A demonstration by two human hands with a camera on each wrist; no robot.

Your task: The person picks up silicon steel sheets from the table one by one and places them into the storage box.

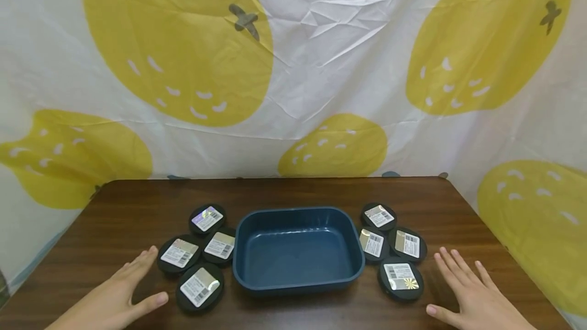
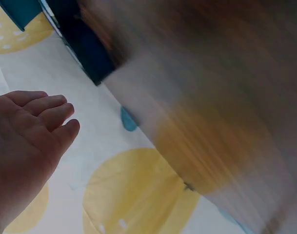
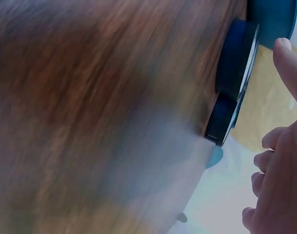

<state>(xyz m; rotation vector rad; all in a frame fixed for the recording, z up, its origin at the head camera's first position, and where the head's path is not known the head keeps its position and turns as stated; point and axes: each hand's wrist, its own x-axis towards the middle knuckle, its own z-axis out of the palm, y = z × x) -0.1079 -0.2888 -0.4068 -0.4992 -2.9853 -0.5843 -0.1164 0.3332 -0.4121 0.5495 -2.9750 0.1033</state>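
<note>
Left hand and right hand spread, seemingly pre-grasp.
Black discs lie just inward of each; gripping one likely needs an inward reach.

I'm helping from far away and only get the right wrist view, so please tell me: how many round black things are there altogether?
Observer: Eight black discs, four on each side of the blue tray.
Operator: Ooh! On the right side, what's on top of the one closest to the person?
Observer: It has a pale label with a yellow sunburst at one corner.
Operator: And the other grip, the left one, what's it doing?
Observer: The left grip is beside the discs on the left side, thumb apart from the fingers, holding nothing.
</note>
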